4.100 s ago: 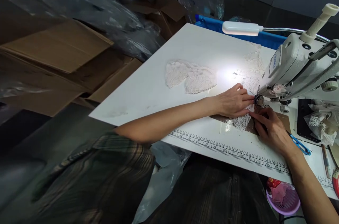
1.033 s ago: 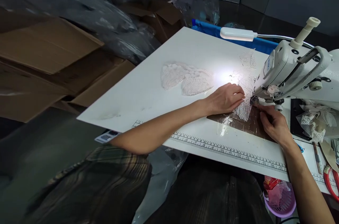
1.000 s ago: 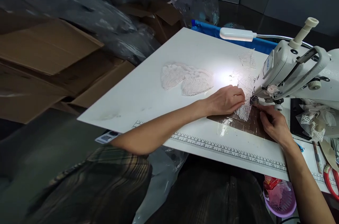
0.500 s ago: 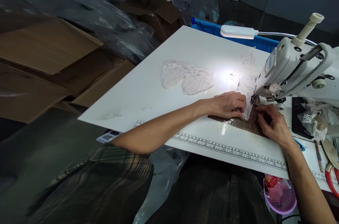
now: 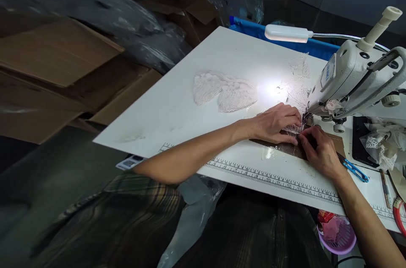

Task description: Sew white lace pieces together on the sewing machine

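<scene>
My left hand (image 5: 276,123) lies on a small white lace piece (image 5: 291,128) just in front of the presser foot (image 5: 308,120) of a white sewing machine (image 5: 355,82), its fingers curled and pressing the lace down. My right hand (image 5: 319,150) meets it from the right, fingertips pinching the same lace edge near the needle. Most of the lace is hidden under both hands. It rests on a brown panel (image 5: 338,144) set into the white table (image 5: 190,103).
Two finished lace pieces (image 5: 223,92) lie mid-table, more lace (image 5: 298,69) behind the needle under a lamp (image 5: 287,33). Blue snips (image 5: 357,170) and red-handled scissors (image 5: 400,213) lie at right. A purple basket (image 5: 338,238) hangs below. Cardboard boxes (image 5: 63,61) stand left.
Both hands have closed in on the lace at the needle; the lace is now bunched and nearly covered. My right hand moved left to meet the left fingertips.
</scene>
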Demonstrator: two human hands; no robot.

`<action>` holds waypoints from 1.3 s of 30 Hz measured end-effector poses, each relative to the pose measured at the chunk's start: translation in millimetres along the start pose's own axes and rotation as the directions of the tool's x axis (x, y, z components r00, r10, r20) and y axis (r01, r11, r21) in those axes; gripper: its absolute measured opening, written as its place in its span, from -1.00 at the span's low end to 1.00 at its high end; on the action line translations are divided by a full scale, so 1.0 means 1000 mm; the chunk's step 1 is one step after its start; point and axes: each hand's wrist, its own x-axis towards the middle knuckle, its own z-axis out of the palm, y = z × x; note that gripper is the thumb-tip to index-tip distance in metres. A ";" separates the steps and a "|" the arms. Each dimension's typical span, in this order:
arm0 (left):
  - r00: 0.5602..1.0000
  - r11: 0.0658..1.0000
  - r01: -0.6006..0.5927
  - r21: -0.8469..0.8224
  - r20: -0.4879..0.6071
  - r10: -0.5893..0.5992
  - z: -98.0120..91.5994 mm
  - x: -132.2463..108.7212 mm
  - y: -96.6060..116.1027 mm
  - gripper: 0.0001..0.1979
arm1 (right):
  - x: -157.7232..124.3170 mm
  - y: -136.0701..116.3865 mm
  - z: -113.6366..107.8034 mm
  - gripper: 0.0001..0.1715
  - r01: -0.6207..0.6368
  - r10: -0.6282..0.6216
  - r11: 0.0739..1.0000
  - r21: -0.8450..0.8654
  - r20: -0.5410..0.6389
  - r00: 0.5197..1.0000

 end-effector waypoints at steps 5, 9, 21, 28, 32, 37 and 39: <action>0.995 0.998 -0.017 -0.063 -0.103 0.011 -0.001 0.002 -0.002 -0.75 | -0.002 0.003 -0.005 -0.78 0.015 -0.015 1.000 -0.014 -0.041 0.999; 0.973 0.988 -0.041 -0.146 -0.231 0.006 -0.004 0.002 -0.001 -0.79 | -0.006 0.007 -0.006 -0.63 0.197 -0.185 0.966 -0.165 0.087 0.979; 0.986 0.990 -0.126 -0.060 -0.114 0.119 -0.001 0.000 -0.005 -0.76 | -0.010 0.010 -0.006 -0.59 0.216 -0.191 0.967 -0.132 0.178 0.965; 0.981 0.987 -0.162 0.024 -0.100 0.163 -0.001 0.000 -0.003 -0.78 | -0.009 0.010 -0.007 -0.59 0.234 -0.212 0.965 -0.121 0.175 0.962; 0.976 0.976 -0.206 0.072 -0.060 0.210 0.006 -0.001 -0.003 -0.78 | -0.009 0.009 -0.007 -0.60 0.231 -0.207 0.964 -0.130 0.173 0.963; 0.976 0.973 -0.205 0.110 -0.056 0.212 0.013 -0.002 -0.003 -0.79 | -0.008 0.008 -0.010 -0.62 0.236 -0.215 0.966 -0.106 0.179 0.960; 0.979 0.971 -0.198 0.136 -0.025 0.203 0.013 -0.002 -0.003 -0.78 | -0.007 0.010 -0.015 -0.61 0.203 -0.193 0.979 -0.032 0.198 0.961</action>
